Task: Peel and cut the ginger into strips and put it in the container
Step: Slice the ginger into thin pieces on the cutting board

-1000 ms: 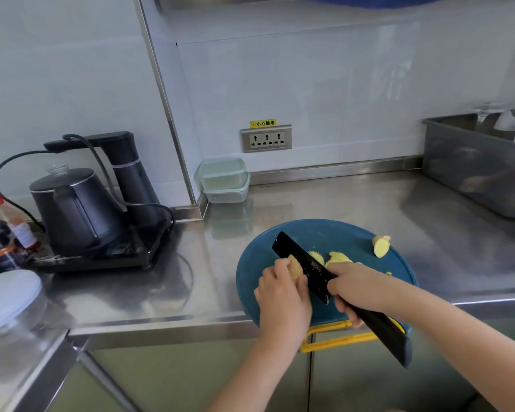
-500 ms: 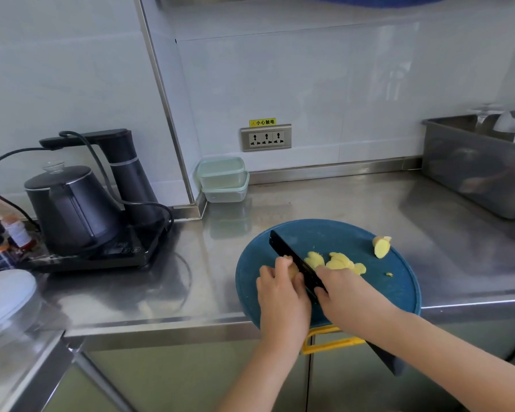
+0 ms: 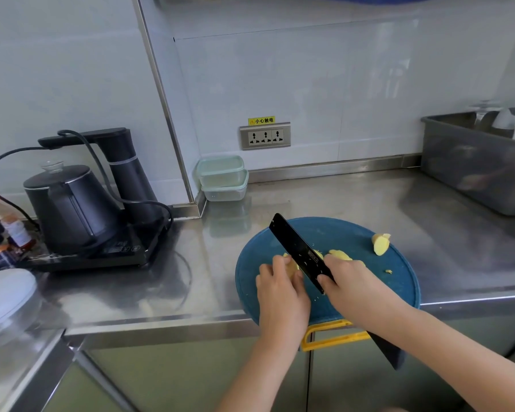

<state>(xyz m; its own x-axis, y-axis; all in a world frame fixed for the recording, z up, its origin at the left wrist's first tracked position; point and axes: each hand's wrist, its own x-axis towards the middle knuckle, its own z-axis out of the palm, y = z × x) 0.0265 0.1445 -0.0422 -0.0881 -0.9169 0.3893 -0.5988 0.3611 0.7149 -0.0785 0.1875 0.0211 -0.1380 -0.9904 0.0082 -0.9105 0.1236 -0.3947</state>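
At the far left edge of the steel counter (image 3: 369,197) stands a jar with a white lid (image 3: 5,292), and behind it some small bottles (image 3: 0,233). Next to them a black kettle (image 3: 69,209) sits on its black base (image 3: 116,251), with a cable looping over it. In the back corner of the counter, two light green containers (image 3: 222,178) are stacked one on the other, both closed with lids, and a socket panel (image 3: 265,135) is on the wall above them. At the front edge lies a round blue cutting board (image 3: 354,230), and its yellow handle (image 3: 333,337) hangs over this edge. On the left half of the board the left hand (image 3: 281,295) has its fingers curled over a peeled piece of ginger (image 3: 292,264) and holds it down. The black knife (image 3: 298,248) touches this piece on its right side, with the blade pointing to the back left. The right hand (image 3: 354,286) is closed around the knife. Just behind this hand lie some cut ginger slices (image 3: 341,254), near the middle of the board. One more ginger chunk (image 3: 380,243) lies apart, near the board's back right rim. A grey tub (image 3: 473,173) stands at the right edge of the counter.
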